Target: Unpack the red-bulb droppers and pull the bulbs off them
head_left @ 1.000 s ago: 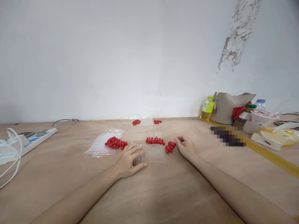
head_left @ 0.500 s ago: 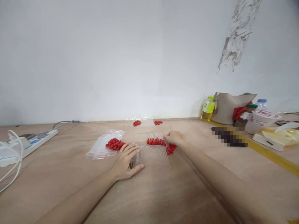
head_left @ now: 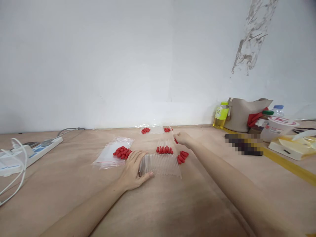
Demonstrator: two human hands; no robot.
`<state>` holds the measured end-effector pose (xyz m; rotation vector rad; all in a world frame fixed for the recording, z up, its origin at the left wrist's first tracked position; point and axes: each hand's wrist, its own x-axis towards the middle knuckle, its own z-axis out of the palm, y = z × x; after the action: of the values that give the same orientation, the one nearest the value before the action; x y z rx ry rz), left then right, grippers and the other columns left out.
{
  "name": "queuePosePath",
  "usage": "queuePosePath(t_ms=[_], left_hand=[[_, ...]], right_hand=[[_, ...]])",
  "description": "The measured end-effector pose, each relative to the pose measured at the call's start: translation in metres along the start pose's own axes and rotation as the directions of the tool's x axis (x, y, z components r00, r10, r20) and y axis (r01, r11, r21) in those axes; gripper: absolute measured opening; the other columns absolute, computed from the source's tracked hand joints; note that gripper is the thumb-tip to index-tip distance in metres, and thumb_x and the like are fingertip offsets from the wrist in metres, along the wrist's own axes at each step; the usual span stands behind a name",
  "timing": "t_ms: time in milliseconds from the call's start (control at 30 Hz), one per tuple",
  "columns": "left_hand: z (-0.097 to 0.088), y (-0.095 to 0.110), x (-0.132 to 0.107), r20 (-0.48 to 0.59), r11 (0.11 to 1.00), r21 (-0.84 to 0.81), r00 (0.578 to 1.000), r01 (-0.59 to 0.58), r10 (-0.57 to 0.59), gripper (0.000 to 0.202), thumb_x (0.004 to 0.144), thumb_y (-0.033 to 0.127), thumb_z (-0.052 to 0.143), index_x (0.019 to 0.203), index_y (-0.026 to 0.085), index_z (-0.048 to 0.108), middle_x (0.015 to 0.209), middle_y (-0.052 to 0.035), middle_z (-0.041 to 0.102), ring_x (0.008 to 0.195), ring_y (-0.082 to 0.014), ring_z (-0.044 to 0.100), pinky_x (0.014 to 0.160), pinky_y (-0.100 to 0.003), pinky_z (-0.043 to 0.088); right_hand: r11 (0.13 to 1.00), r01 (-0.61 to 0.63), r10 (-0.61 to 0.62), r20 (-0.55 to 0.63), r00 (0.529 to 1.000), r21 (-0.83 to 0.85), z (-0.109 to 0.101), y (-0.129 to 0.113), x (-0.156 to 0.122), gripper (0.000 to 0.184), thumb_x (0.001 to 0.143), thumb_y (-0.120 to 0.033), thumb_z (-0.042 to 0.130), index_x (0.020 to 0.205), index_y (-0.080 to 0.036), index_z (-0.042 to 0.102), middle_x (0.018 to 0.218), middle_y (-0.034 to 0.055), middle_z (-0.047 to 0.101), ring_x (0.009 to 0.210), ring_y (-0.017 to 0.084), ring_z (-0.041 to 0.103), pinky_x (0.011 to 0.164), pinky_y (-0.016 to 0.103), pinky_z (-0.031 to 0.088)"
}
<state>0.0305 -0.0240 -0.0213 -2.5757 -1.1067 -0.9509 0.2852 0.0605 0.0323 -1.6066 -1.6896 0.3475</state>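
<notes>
My left hand [head_left: 134, 168] lies flat, fingers stretched, on the left end of a row of clear glass tubes [head_left: 163, 164] on the brown table. My right hand [head_left: 183, 138] is raised just behind them, its fingers pinched on a thin glass dropper with a red bulb [head_left: 175, 141]. Its glass tip points up and to the left. A row of several finished droppers [head_left: 164, 149] lies behind the tubes. Loose red bulbs [head_left: 182, 156] sit right of the tubes. More red bulbs [head_left: 122, 152] rest on a clear plastic bag [head_left: 108, 154].
Two small clusters of red bulbs [head_left: 145, 130] lie near the wall. A power strip [head_left: 37, 149] with white cables is at the left. At the right stand a yellow bottle [head_left: 220, 115], a beige bag [head_left: 243, 113], a cup [head_left: 277, 126], a white box [head_left: 291, 148] and yellow tape [head_left: 288, 164].
My right hand left the loose bulbs at the right of the tubes and moved back and up, holding a dropper. My left hand stayed on the tubes.
</notes>
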Motion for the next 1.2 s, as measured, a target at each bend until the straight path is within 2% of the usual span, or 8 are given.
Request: queuePosePath(t_ms=[100,167,267,500,733,1067,1133,1200], left_hand=[[0.003,-0.002,0.000,-0.054,1.000,-0.007,0.998,0.030,-0.030,0.044,0.081,0.034,0.049,0.121,0.018,0.041,0.120,-0.0111,0.048,0.114,-0.0249,0.041,0.097,-0.044,0.033],[0.005,-0.002,0.000,-0.099,0.997,-0.026,0.993,0.068,-0.071,0.041,0.084,0.029,0.044,0.123,0.018,0.039,0.121,-0.0106,0.047,0.113,-0.0226,0.042,0.096,-0.041,0.034],[0.006,0.004,0.001,-0.135,0.998,-0.040,0.989,0.057,-0.062,0.040,0.086,0.027,0.043,0.124,0.018,0.038,0.120,-0.0101,0.048,0.112,-0.0207,0.043,0.094,-0.038,0.035],[0.013,0.029,0.005,-0.106,0.976,0.025,0.970,-0.218,0.219,0.016,0.083,0.024,0.052,0.095,0.025,0.061,0.081,0.0005,0.065,0.084,-0.0155,0.053,0.095,-0.044,0.025],[0.011,0.034,0.003,-0.125,0.971,0.067,0.964,-0.229,0.236,0.013,0.081,0.019,0.050,0.080,0.021,0.063,0.060,0.0025,0.060,0.067,-0.0131,0.050,0.087,-0.041,0.027],[0.009,0.027,-0.003,-0.084,0.963,0.052,0.960,-0.265,0.268,0.016,0.081,0.014,0.047,0.079,0.020,0.062,0.059,0.0014,0.059,0.064,-0.0136,0.050,0.078,-0.038,0.031],[0.005,0.014,-0.005,-0.122,0.976,0.040,0.968,-0.216,0.219,0.016,0.081,0.013,0.047,0.080,0.019,0.062,0.064,0.0002,0.060,0.064,-0.0133,0.050,0.073,-0.035,0.034],[0.002,0.000,-0.006,-0.193,0.994,0.007,0.975,-0.114,0.113,0.018,0.082,0.013,0.045,0.088,0.018,0.062,0.073,-0.0022,0.060,0.068,-0.0132,0.052,0.068,-0.030,0.038]], right_hand=[[0.987,0.159,-0.158,-0.033,0.987,0.026,-0.023,-0.006,-0.031,0.019,0.083,-0.029,0.041,0.081,-0.017,0.056,0.073,0.0014,0.064,0.066,0.012,0.056,0.064,0.024,0.039],[0.887,0.440,-0.458,-0.147,0.877,-0.138,-0.026,-0.001,-0.061,0.015,0.083,-0.027,0.044,0.083,-0.017,0.054,0.075,0.0030,0.063,0.069,0.014,0.054,0.075,0.031,0.035],[0.656,0.687,-0.743,-0.111,0.660,-0.313,-0.010,0.015,-0.101,0.013,0.084,-0.022,0.046,0.076,-0.017,0.055,0.070,0.0009,0.062,0.067,0.012,0.051,0.084,0.036,0.026],[0.526,0.799,-0.850,-0.149,0.505,-0.291,0.025,0.027,-0.124,0.011,0.083,-0.019,0.050,0.074,-0.018,0.056,0.060,-0.0020,0.060,0.067,0.012,0.048,0.078,0.033,0.027],[0.540,0.788,-0.842,-0.182,0.509,-0.295,0.018,0.026,-0.123,0.012,0.079,-0.031,0.058,0.075,-0.020,0.062,0.060,-0.0020,0.060,0.066,0.013,0.046,0.077,0.033,0.027],[0.497,0.834,-0.864,-0.047,0.502,-0.241,0.008,0.033,-0.128,0.020,0.084,-0.028,0.050,0.070,-0.021,0.063,0.055,-0.0017,0.055,0.066,0.013,0.045,0.072,0.030,0.031],[0.560,0.801,-0.827,-0.099,0.553,-0.210,0.001,0.041,-0.123,0.019,0.084,-0.024,0.049,0.071,-0.022,0.064,0.059,-0.0012,0.058,0.066,0.012,0.047,0.073,0.031,0.032],[0.711,0.693,-0.700,-0.210,0.682,-0.121,-0.006,0.051,-0.114,0.016,0.083,-0.024,0.049,0.078,-0.021,0.064,0.070,0.0013,0.062,0.069,0.013,0.050,0.072,0.031,0.036]])
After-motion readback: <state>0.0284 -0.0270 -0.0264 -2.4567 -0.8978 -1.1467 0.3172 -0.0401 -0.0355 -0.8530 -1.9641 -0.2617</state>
